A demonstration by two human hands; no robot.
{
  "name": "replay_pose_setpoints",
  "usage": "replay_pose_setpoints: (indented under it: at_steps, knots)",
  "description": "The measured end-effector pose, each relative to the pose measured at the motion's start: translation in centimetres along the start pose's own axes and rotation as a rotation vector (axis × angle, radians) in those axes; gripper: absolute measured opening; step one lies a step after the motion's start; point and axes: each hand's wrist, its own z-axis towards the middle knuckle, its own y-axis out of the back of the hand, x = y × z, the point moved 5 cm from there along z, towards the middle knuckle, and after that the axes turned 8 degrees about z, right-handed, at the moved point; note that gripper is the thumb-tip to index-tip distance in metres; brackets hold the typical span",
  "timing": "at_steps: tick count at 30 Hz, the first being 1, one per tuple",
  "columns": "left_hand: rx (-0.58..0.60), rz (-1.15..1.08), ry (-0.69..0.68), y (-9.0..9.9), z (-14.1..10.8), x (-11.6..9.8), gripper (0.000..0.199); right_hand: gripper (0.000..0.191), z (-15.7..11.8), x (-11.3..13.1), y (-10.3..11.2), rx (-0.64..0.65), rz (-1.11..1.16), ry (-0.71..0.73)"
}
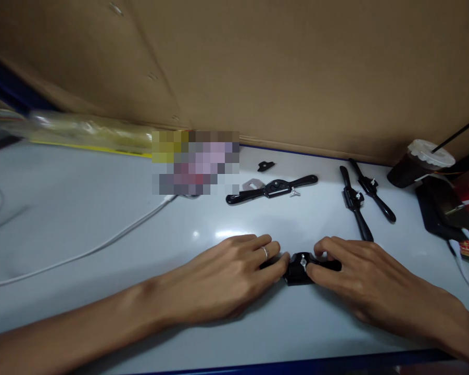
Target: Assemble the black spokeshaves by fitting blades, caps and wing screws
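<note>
A black spokeshave (296, 277) lies low over the white tabletop between my two hands. My left hand (238, 268), with a ring on one finger, is closed around its left handle, which is mostly hidden. At the other end my right hand (351, 276) grips the right handle, its thumb beside the silver thumbscrew (303, 262). Behind them rests another spokeshave (277, 188), apart from its loose blade (253, 185), a small silver screw (294, 192) and a black cap piece (266, 165). Off to the right lie two more spokeshaves, one nearer (353, 200) and one farther (370, 185), with screws fitted.
A lidded drink cup (408, 164) with a black straw stands at the back right, beside a dark phone-like object (445, 203). A white cable (113, 239) crosses the left side to a blurred-out item (199, 164). Cardboard (296, 73) walls the back; plastic-wrapped yellow material (93, 130) lies along it.
</note>
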Motion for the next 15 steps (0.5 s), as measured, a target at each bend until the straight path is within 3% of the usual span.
replay_pose_setpoints:
  at_steps: [6, 15]
  knots:
    - [-0.005, 0.009, -0.005, 0.18, 0.19, -0.08, 0.022, 0.088, -0.13, -0.01, -0.19, -0.018, -0.014, -0.027]
    - [0.012, -0.004, 0.002, -0.28, -0.13, -0.02, 0.019, 0.056, 0.02, 0.04, 0.03, -0.027, -0.005, -0.037]
